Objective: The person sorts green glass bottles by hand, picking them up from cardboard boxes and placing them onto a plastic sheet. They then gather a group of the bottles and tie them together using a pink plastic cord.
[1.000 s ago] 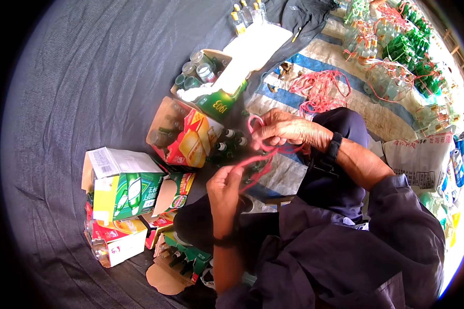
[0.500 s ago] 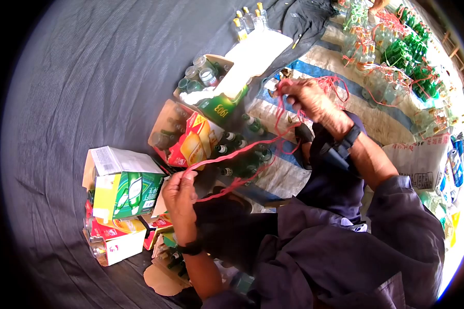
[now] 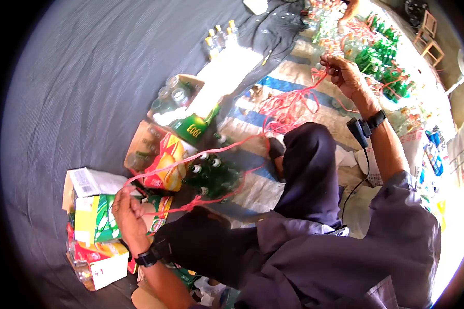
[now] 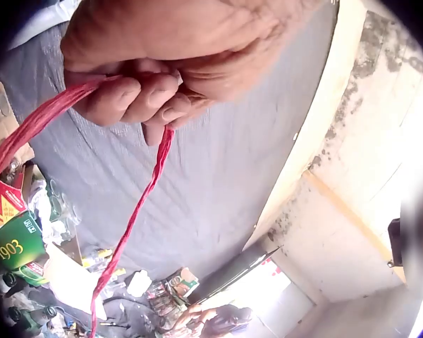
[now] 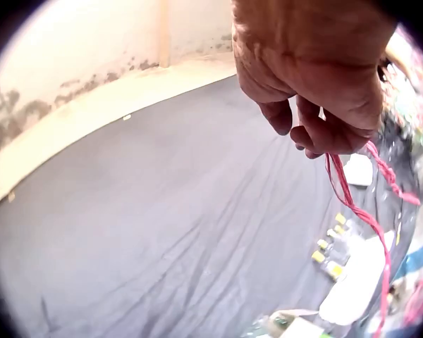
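Observation:
A length of pink-red plastic twine (image 3: 216, 150) stretches across the view between two raised hands. My left hand (image 3: 129, 215), at the lower left over the cartons, grips it with curled fingers; in the left wrist view two strands of twine (image 4: 142, 193) leave that fist. Far to the upper right, my right hand (image 3: 346, 76) pinches the twine, and in the right wrist view strands (image 5: 366, 217) hang from its fingers, one with a short loose end. Below the stretched twine stands a cluster of green glass bottles (image 3: 207, 177).
Open cartons of bottles (image 3: 162, 159) and a box of glass jars (image 3: 178, 95) stand at left on black cloth. A tangled heap of pink twine (image 3: 288, 107) lies on the striped sheet (image 3: 299, 64). Tied bottle bundles (image 3: 371, 59) and another person's hand (image 3: 349, 11) are beyond.
My hands have moved far apart, the left down and leftward, the right up and rightward, drawing the twine out between them. The head view has shifted.

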`<state>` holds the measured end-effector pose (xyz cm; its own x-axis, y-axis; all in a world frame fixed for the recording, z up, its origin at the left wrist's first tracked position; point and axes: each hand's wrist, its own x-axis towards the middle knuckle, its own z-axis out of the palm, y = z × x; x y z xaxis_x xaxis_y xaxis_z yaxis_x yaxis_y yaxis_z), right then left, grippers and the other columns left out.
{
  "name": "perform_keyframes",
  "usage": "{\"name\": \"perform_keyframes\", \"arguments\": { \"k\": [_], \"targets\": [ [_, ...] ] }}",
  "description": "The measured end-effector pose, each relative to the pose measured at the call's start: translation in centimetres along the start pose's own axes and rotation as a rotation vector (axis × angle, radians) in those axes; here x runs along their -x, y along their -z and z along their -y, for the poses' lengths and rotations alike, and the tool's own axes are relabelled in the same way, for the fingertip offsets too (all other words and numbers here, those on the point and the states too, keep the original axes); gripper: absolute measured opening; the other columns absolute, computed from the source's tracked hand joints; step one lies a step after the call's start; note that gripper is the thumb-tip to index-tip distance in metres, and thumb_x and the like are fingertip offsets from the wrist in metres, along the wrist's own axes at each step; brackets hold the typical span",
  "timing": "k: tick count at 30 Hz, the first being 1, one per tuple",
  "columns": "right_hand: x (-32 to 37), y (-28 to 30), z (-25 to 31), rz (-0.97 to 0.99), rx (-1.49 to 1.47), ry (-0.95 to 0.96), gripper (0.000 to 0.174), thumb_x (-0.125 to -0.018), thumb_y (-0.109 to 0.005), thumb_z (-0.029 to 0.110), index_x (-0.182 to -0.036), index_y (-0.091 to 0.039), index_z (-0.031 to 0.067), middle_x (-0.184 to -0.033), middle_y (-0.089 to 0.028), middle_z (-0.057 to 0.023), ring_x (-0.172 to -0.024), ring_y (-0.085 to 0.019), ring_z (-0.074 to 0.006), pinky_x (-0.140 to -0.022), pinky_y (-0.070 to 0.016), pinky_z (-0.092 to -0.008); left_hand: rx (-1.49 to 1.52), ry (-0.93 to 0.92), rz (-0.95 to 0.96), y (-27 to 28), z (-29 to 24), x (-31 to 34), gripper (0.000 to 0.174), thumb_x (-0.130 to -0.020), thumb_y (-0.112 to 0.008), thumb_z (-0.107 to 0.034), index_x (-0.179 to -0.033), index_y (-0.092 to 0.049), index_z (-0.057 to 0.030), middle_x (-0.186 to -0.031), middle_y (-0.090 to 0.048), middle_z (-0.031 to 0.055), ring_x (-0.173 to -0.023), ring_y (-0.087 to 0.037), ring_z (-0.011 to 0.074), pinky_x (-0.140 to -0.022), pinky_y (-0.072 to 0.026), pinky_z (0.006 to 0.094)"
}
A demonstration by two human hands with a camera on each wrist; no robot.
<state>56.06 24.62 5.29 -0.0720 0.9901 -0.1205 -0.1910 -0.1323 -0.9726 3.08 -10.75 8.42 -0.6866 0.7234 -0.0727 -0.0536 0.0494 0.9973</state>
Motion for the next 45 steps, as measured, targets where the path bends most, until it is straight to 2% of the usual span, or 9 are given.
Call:
{"name": "perform_keyframes", "arguments": {
  "k": [10, 20, 21, 22, 25, 29, 32, 38, 45],
  "targets": [
    [-0.8, 8.6, 2.1, -0.342, 1.15, 0.571, 0.034, -0.084, -0.062, 0.029, -0.102, -0.073, 0.0019, -0.086, -0.071, -0.019, -0.081, -0.07, -0.0318, -0.079, -0.0532, -0.0396, 0.091, 0.08, 0.005, -1.7, -0.4, -1.2, 0.026, -0.099, -0.06, -0.029, -0.101, -0.06, -0.0031, -0.057, -0.036, -0.0051, -0.046, -0.028, 0.0048, -0.042, -0.0208, 0.0221],
    [-0.2, 21.0, -7.4, -0.282, 1.703, 0.287, 0.036, -0.077, -0.069, 0.024, -0.089, -0.064, -0.0093, -0.092, -0.065, -0.0297, -0.096, -0.064, -0.0403, -0.084, -0.0514, -0.0483, 0.02, 0.042, 0.151, -5.2, -2.6, -0.7, 0.027, -0.1, -0.057, -0.027, -0.097, -0.062, -0.0003, -0.057, -0.04, -0.0028, -0.046, -0.033, 0.0058, -0.043, -0.0265, 0.022],
    [-0.3, 21.8, -7.8, -0.099, 1.787, 0.258, 0.03, -0.076, -0.068, 0.024, -0.082, -0.065, -0.0057, -0.079, -0.065, -0.0258, -0.069, -0.065, -0.0413, -0.066, -0.0537, -0.0477, 0.02, 0.042, 0.146, -5.7, -2.8, -0.7, 0.027, -0.1, -0.057, -0.027, -0.097, -0.062, -0.0003, -0.057, -0.04, -0.0028, -0.046, -0.033, 0.0058, -0.043, -0.0265, 0.022],
    [1.6, 17.2, -5.5, -0.075, 1.591, -0.173, 0.03, -0.079, -0.067, 0.024, -0.075, -0.066, -0.0058, -0.067, -0.062, -0.0244, -0.048, -0.063, -0.0354, -0.049, -0.0531, -0.041, 0.046, 0.047, 0.178, -6.3, -3.0, -0.7, 0.027, -0.1, -0.057, -0.026, -0.098, -0.062, 0.0001, -0.057, -0.04, -0.0027, -0.046, -0.033, 0.0059, -0.043, -0.0268, 0.0221],
    [4.6, 10.1, -3.3, -0.057, 1.465, -0.191, 0.033, -0.082, -0.066, 0.026, -0.071, -0.067, -0.0048, -0.063, -0.062, -0.0202, -0.039, -0.061, -0.0287, -0.041, -0.0511, -0.0354, 0.103, 0.058, 0.257, -8.1, -3.3, -0.9, 0.028, -0.1, -0.056, -0.026, -0.099, -0.063, 0.001, -0.057, -0.04, -0.0026, -0.046, -0.033, 0.0059, -0.044, -0.0275, 0.022],
    [1.4, 6.4, -4.3, 0.513, 1.823, 0.55, 0.024, -0.094, -0.057, 0.019, -0.086, -0.07, -0.0002, -0.063, -0.062, -0.0114, -0.052, -0.063, -0.0168, -0.05, -0.0491, -0.0334, 0.157, 0.074, 0.338, -11.4, -4.0, -0.6, 0.029, -0.101, -0.055, -0.027, -0.101, -0.063, 0.0011, -0.057, -0.04, -0.0022, -0.047, -0.035, 0.0063, -0.045, -0.029, 0.022],
    [9.8, -8.3, 0.9, 0.704, 1.174, 0.287, 0.023, -0.094, -0.063, 0.022, -0.094, -0.071, 0.0008, -0.071, -0.066, -0.0104, -0.064, -0.059, -0.0106, -0.061, -0.0499, -0.0314, 0.192, 0.123, 0.384, -13.2, -4.4, -0.6, 0.031, -0.102, -0.053, -0.029, -0.102, -0.063, 0.0003, -0.058, -0.041, -0.0017, -0.048, -0.035, 0.007, -0.046, -0.0301, 0.0231],
    [13.8, -19.8, -6.9, 1.09, 1.045, 0.601, 0.056, -0.088, -0.065, 0.032, -0.131, -0.057, -0.003, -0.116, -0.066, -0.0242, -0.109, -0.063, -0.0344, -0.097, -0.0486, -0.0418, 0.374, 0.204, 0.554, -15.8, -5.4, 0.4, 0.028, -0.102, -0.05, -0.024, -0.102, -0.063, 0.0011, -0.063, -0.05, 0.001, -0.053, -0.042, 0.0102, -0.051, -0.035, 0.026],
    [13.6, -23.7, -13.1, 1.27, 0.841, 0.353, 0.03, -0.088, -0.066, 0.029, -0.106, -0.073, 0.0055, -0.075, -0.071, -0.0119, -0.072, -0.069, -0.0239, -0.066, -0.0525, -0.0375, 0.4, 0.194, 0.633, -17.7, -4.9, 0.1, 0.037, -0.104, -0.047, -0.032, -0.109, -0.062, 0.001, -0.072, -0.062, 0.0062, -0.062, -0.058, 0.0176, -0.06, -0.0473, 0.0316]
  ]
}}
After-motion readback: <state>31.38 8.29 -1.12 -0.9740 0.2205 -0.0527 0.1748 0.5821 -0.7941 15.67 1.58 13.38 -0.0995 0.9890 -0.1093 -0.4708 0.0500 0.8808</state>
